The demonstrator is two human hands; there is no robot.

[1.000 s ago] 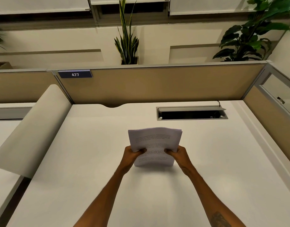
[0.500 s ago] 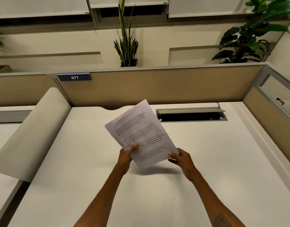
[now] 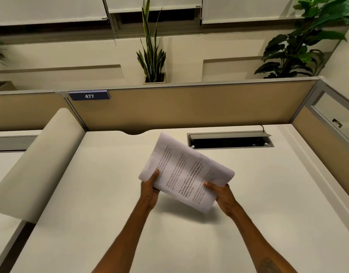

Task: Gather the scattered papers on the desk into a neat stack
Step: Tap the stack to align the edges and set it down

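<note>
My left hand (image 3: 150,191) and right hand (image 3: 223,196) grip the gathered papers (image 3: 186,171) above the bare worktop (image 3: 110,213); squaring and setting down remain.

Papers (image 3: 186,170) above the desk (image 3: 91,194) between both hands; cable tray (image 3: 229,141) behind, right.
</note>
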